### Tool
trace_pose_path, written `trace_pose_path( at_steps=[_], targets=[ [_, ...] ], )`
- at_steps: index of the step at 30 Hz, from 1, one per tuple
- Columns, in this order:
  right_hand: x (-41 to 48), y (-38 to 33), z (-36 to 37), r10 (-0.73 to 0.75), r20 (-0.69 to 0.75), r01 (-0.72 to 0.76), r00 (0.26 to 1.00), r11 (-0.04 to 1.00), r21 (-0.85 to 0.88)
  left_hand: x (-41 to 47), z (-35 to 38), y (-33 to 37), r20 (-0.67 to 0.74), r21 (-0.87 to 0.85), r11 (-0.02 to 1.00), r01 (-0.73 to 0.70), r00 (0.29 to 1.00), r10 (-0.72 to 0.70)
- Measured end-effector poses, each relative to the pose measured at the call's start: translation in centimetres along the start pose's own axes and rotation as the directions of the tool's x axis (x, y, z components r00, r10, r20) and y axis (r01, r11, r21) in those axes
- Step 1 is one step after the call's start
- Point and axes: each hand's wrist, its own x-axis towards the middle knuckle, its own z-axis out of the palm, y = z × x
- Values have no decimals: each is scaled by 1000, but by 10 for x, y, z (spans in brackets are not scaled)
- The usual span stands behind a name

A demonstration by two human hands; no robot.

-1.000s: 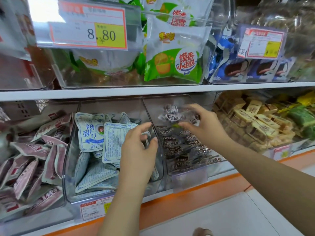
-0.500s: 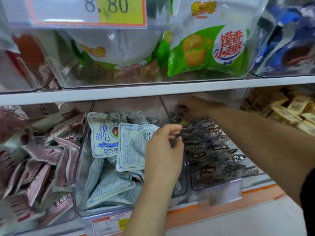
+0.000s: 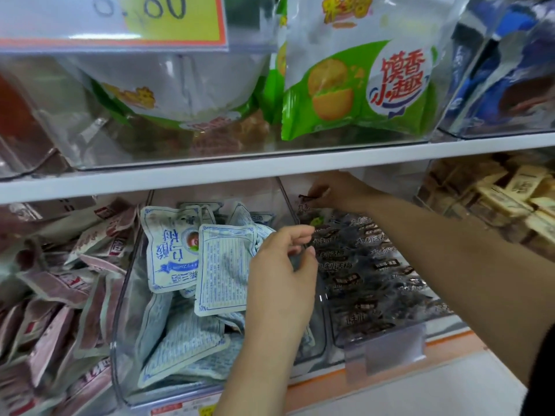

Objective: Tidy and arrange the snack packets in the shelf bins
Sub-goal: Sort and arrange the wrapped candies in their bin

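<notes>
Blue-and-white snack packets [image 3: 222, 265] lie jumbled in the middle clear bin [image 3: 120, 325]. The clear bin to its right [image 3: 384, 352] holds several small dark-printed packets [image 3: 360, 265]. My left hand [image 3: 282, 274] is at the wall between these two bins, with fingers and thumb curled round its top edge. My right hand [image 3: 339, 192] reaches deep under the upper shelf to the back of the right bin. It pinches a clear packet with dark print [image 3: 312, 199] there; its fingertips are partly in shadow.
Pink packets [image 3: 54, 295] fill the left bin and tan packets [image 3: 510, 199] the far right one. The white shelf board [image 3: 210, 172] hangs low above the bins, carrying green biscuit bags [image 3: 360, 85] and a price tag [image 3: 120, 19].
The view has moved closer and lower. My right hand went from the middle of the dark-packet bin to its back. My left hand stayed at the bin wall, fingers curling more.
</notes>
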Motion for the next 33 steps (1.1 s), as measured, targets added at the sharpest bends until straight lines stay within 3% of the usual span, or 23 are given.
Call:
trace_pose_path(
  at_steps=[6,9,11,13,15,17,18,20,22,25,29,33],
  targets=[
    [6,-6,21,149,-174,-174,973,975,-141,2,6,-2,-50,9,1000,-17,999,17],
    [-10,-4,4,172,-136,-172,976,985,15,0,7,-1,-74,30,999,-32,997,34],
    [-40,-3,-11,166,-196,-158,967,986,57,-5,6,3,-77,142,987,-78,993,90],
    [-81,-2,-22,88,-239,-92,967,996,-6,-14,5,8,-68,308,937,-163,979,192],
    [-123,0,-26,41,-163,-55,986,995,-86,-19,6,15,-19,436,848,-302,939,344],
    [-152,5,-22,31,-13,-33,999,989,-142,-24,10,28,190,571,702,-425,901,390],
    [-161,7,-18,31,72,-19,997,987,-157,-25,14,33,349,639,614,-463,886,305],
    [-169,11,-11,56,199,-16,978,980,-197,-18,22,38,573,744,425,-515,819,-12],
    [-169,12,-8,93,235,-43,968,977,-209,-2,29,42,611,788,279,-549,751,-250],
    [-154,13,-6,123,223,-77,967,976,-206,28,40,47,575,800,107,-590,702,-420],
    [-120,19,-2,149,200,-87,968,953,-290,71,46,48,485,837,74,-543,671,-561],
    [-98,22,0,171,218,-101,961,948,-303,94,46,38,449,847,35,-530,679,-581]
  ],
)
